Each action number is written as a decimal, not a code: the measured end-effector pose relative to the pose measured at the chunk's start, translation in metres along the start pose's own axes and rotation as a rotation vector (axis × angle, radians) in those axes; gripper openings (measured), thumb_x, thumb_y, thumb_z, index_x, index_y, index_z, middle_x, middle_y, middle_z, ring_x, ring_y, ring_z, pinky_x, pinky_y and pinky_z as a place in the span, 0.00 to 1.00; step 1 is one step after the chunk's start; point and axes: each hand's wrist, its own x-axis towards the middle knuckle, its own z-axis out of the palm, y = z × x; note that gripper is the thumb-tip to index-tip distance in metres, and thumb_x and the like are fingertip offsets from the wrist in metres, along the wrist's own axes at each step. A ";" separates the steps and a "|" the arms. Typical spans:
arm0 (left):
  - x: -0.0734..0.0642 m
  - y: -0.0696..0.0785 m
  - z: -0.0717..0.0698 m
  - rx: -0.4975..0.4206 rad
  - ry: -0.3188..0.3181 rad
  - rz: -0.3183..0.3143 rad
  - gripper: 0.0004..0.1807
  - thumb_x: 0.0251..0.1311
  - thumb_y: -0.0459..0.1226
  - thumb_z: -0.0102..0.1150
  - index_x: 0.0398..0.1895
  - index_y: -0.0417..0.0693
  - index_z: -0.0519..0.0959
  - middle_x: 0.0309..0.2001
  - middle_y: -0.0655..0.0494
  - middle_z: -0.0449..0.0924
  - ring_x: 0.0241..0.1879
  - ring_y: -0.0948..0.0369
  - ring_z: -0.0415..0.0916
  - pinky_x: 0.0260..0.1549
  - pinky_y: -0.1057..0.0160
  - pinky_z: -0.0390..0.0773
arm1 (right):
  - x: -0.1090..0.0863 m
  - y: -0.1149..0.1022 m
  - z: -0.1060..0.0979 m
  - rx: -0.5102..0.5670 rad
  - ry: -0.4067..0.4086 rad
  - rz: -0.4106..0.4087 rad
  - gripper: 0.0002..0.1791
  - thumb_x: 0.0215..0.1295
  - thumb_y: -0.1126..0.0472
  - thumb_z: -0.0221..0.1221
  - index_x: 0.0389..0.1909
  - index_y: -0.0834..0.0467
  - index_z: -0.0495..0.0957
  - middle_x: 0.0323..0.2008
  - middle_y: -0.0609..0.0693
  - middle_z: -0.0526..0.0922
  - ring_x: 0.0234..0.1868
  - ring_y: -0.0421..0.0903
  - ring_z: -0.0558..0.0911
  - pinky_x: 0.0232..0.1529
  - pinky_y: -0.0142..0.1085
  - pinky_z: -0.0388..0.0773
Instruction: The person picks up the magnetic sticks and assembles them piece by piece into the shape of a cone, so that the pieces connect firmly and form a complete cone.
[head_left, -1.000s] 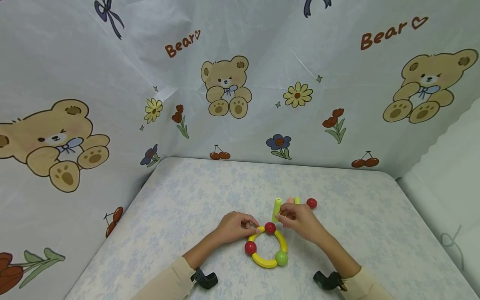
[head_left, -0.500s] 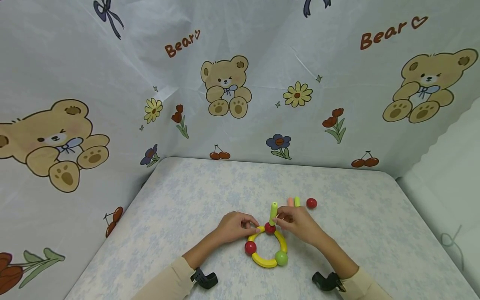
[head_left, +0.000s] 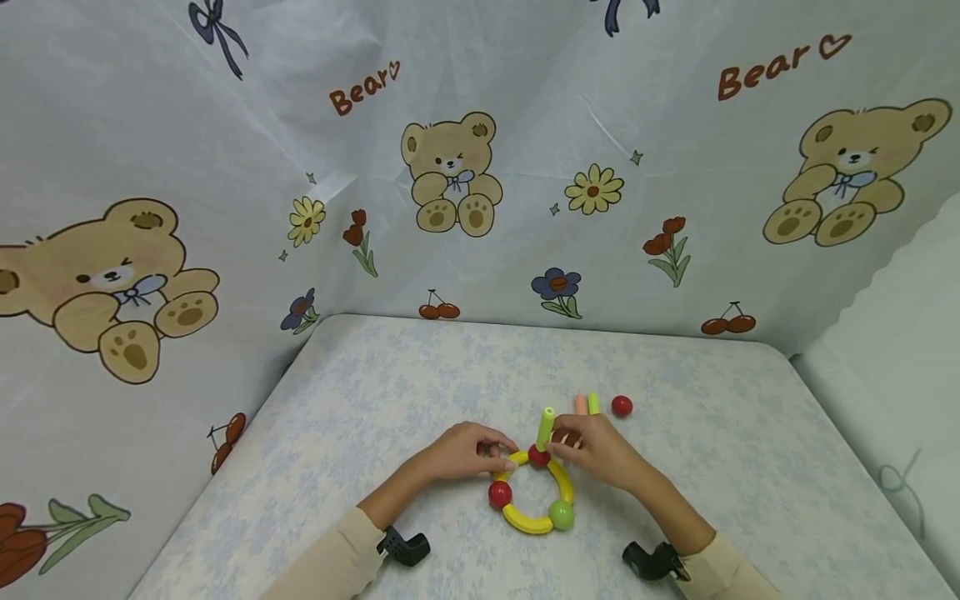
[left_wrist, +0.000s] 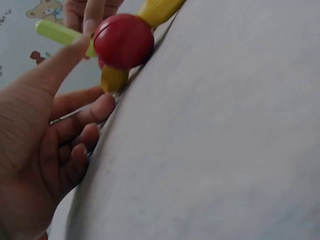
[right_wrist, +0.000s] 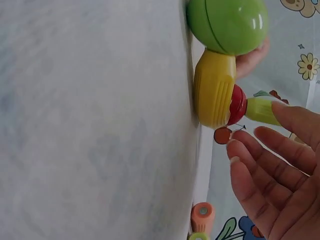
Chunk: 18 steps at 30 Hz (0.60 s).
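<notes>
- So the green stick (head_left: 546, 429) stands slightly tilted on top of the far red ball (head_left: 538, 456), one end on the ball and the other up in the air.
- Right hand (head_left: 596, 448) has that stick pinched low down near the ball, thumb laid along it, the other fingers loosely bent and spread.
- Left hand (head_left: 468, 452) has thumb and fingers closed around a yellow curved piece (head_left: 517, 458) just left of that same ball, the outer fingers curling under.
- That piece is part of a ring lying flat: left red ball (head_left: 500, 495), front yellow piece (head_left: 527, 524), green ball (head_left: 561, 515), and right yellow piece (head_left: 564, 483) closing it up.
- Just past the right hand there's a pink stick (head_left: 581, 404) beside a second green stick (head_left: 594, 403), plus a loose red ball (head_left: 622, 406) to their right.
- It's all on a table (head_left: 360, 392) with a pale, blue-mottled top and rounded far corners.
- Beige sleeves (head_left: 330, 558) come in from the near edge, with a black wrist camera (head_left: 405, 547) on each arm.
- Behind and left hangs a creased light-grey curtain (head_left: 262, 125) printed with winking bears, flowers, cherries, bows and "Bear" lettering.
- Far right is a plain white surface (head_left: 915, 333) with a thin cord (head_left: 903, 483) looped against it.
</notes>
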 end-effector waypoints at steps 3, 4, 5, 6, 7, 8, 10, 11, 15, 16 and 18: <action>-0.004 0.003 -0.010 -0.030 -0.126 0.018 0.24 0.61 0.50 0.71 0.60 0.55 0.83 0.29 0.68 0.81 0.24 0.71 0.69 0.26 0.72 0.69 | -0.002 0.003 -0.002 0.006 -0.045 -0.006 0.04 0.67 0.58 0.68 0.40 0.51 0.85 0.35 0.41 0.85 0.33 0.38 0.82 0.34 0.32 0.81; -0.005 0.005 -0.014 -0.036 -0.162 0.022 0.27 0.61 0.50 0.71 0.62 0.54 0.82 0.30 0.67 0.81 0.25 0.70 0.69 0.27 0.72 0.70 | -0.002 0.004 -0.002 0.012 -0.063 -0.009 0.04 0.67 0.58 0.67 0.41 0.51 0.85 0.36 0.42 0.85 0.34 0.39 0.83 0.35 0.32 0.81; -0.006 0.006 -0.016 -0.029 -0.195 0.028 0.29 0.60 0.49 0.72 0.65 0.54 0.80 0.32 0.66 0.81 0.26 0.70 0.69 0.27 0.72 0.70 | -0.002 0.005 -0.002 0.022 -0.083 -0.012 0.05 0.68 0.58 0.67 0.42 0.51 0.85 0.38 0.43 0.85 0.35 0.40 0.83 0.35 0.33 0.82; -0.007 0.007 -0.018 -0.017 -0.221 0.036 0.32 0.59 0.49 0.73 0.66 0.54 0.79 0.33 0.66 0.81 0.27 0.70 0.69 0.28 0.72 0.70 | -0.002 0.006 -0.001 0.032 -0.101 -0.007 0.05 0.67 0.58 0.67 0.42 0.51 0.85 0.39 0.43 0.86 0.35 0.40 0.83 0.36 0.33 0.81; -0.008 0.008 -0.020 -0.003 -0.242 0.040 0.34 0.58 0.50 0.74 0.68 0.54 0.77 0.34 0.65 0.80 0.28 0.70 0.69 0.29 0.72 0.70 | -0.002 0.007 -0.001 0.041 -0.117 -0.011 0.06 0.68 0.58 0.67 0.43 0.52 0.85 0.40 0.45 0.86 0.35 0.41 0.83 0.36 0.33 0.81; -0.008 0.010 -0.021 0.014 -0.258 0.045 0.36 0.57 0.50 0.74 0.69 0.54 0.76 0.35 0.64 0.80 0.28 0.69 0.69 0.29 0.73 0.69 | -0.003 0.008 -0.001 0.049 -0.132 -0.013 0.06 0.68 0.58 0.67 0.43 0.52 0.85 0.41 0.45 0.86 0.36 0.41 0.83 0.37 0.33 0.81; -0.008 0.013 -0.022 0.050 -0.280 0.061 0.40 0.55 0.51 0.76 0.71 0.54 0.74 0.37 0.63 0.79 0.30 0.67 0.68 0.29 0.73 0.68 | -0.003 0.009 -0.001 0.061 -0.152 -0.027 0.07 0.68 0.59 0.67 0.44 0.54 0.85 0.42 0.47 0.87 0.36 0.41 0.83 0.36 0.33 0.81; -0.008 0.014 -0.022 0.074 -0.286 0.073 0.42 0.53 0.53 0.76 0.72 0.54 0.73 0.37 0.62 0.79 0.30 0.66 0.68 0.29 0.73 0.66 | -0.003 0.009 -0.001 0.064 -0.159 -0.030 0.07 0.68 0.59 0.67 0.45 0.55 0.85 0.42 0.48 0.87 0.36 0.41 0.83 0.36 0.33 0.81; -0.007 0.016 -0.021 0.113 -0.280 0.103 0.46 0.50 0.53 0.79 0.73 0.53 0.72 0.37 0.61 0.79 0.30 0.64 0.68 0.29 0.73 0.66 | -0.003 0.010 -0.002 0.067 -0.179 -0.029 0.08 0.69 0.61 0.66 0.46 0.56 0.85 0.44 0.49 0.87 0.37 0.41 0.83 0.36 0.32 0.81; -0.007 0.017 -0.021 0.123 -0.274 0.106 0.46 0.50 0.53 0.79 0.73 0.53 0.72 0.36 0.61 0.79 0.30 0.64 0.68 0.28 0.73 0.65 | -0.003 0.010 -0.003 0.069 -0.184 -0.027 0.07 0.69 0.62 0.65 0.46 0.56 0.85 0.44 0.49 0.87 0.37 0.42 0.83 0.37 0.32 0.81; -0.007 0.016 -0.019 0.140 -0.257 0.104 0.45 0.50 0.54 0.79 0.72 0.54 0.73 0.35 0.63 0.79 0.29 0.65 0.68 0.28 0.74 0.65 | -0.003 0.010 -0.003 0.072 -0.188 -0.025 0.08 0.69 0.66 0.63 0.46 0.57 0.84 0.44 0.50 0.87 0.38 0.43 0.83 0.38 0.32 0.81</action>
